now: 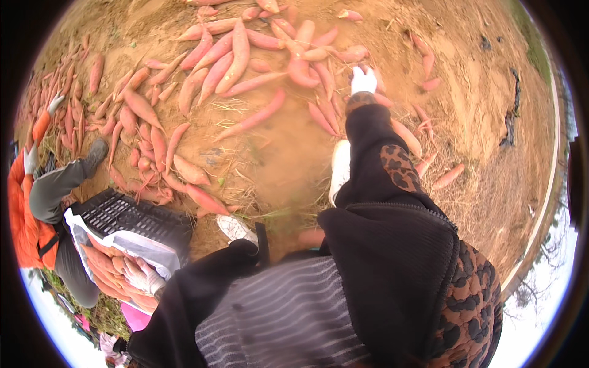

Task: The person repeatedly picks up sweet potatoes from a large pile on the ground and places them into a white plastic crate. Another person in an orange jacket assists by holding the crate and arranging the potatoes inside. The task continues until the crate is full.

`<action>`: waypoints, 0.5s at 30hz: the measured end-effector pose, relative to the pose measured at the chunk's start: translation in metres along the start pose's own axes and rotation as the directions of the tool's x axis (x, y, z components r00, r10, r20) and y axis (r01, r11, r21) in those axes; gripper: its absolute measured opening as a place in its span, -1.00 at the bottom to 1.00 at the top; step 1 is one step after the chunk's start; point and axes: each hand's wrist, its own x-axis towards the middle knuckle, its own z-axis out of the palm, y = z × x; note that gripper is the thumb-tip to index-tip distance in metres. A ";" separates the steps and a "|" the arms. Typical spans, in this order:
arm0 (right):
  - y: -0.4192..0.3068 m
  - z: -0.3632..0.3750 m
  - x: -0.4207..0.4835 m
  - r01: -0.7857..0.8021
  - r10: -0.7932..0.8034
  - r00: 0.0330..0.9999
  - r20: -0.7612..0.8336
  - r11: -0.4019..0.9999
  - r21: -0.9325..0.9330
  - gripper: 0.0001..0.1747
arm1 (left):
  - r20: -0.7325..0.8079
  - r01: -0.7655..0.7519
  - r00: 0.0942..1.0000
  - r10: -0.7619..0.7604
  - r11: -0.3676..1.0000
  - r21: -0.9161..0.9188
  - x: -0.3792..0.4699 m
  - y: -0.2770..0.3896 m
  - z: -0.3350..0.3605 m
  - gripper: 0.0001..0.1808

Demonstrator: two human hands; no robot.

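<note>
My right hand (363, 80), in a white glove, reaches out to the pile of sweet potatoes on the soil. Its fingers are at a sweet potato (378, 82), partly behind the hand; whether they grip it I cannot tell. At the lower left my left hand (143, 276), in a pale glove, lies on sweet potatoes (99, 264) inside a black plastic crate (133, 216) lined with white sheeting (161, 253). Its fingers are spread over one sweet potato, and its grip is unclear. More sweet potatoes (239, 57) lie heaped in front of me.
A co-worker in an orange jacket (41, 239) sits or crouches at the left, gloved hands near other sweet potatoes. My white shoes (339, 170) stand on the soil. Scattered sweet potatoes (448, 177) and dry grass lie to the right. Black plastic scraps (511, 115) lie farther right.
</note>
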 end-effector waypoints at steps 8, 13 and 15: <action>-0.042 0.067 -0.053 0.160 0.091 0.898 0.431 0.844 -0.512 -0.24 | 0.036 0.013 0.999 -0.013 1.000 0.025 0.005 -0.016 0.005 -0.49; -0.062 0.089 -0.084 0.281 0.060 0.806 0.588 0.837 -0.470 -0.28 | -0.039 -0.053 0.998 0.051 0.997 -0.054 0.005 -0.026 0.011 -0.51; -0.056 0.083 -0.089 -0.207 0.207 0.786 0.583 0.976 -0.068 -0.45 | -0.028 -0.051 0.998 0.049 0.997 -0.063 0.003 -0.025 0.012 -0.51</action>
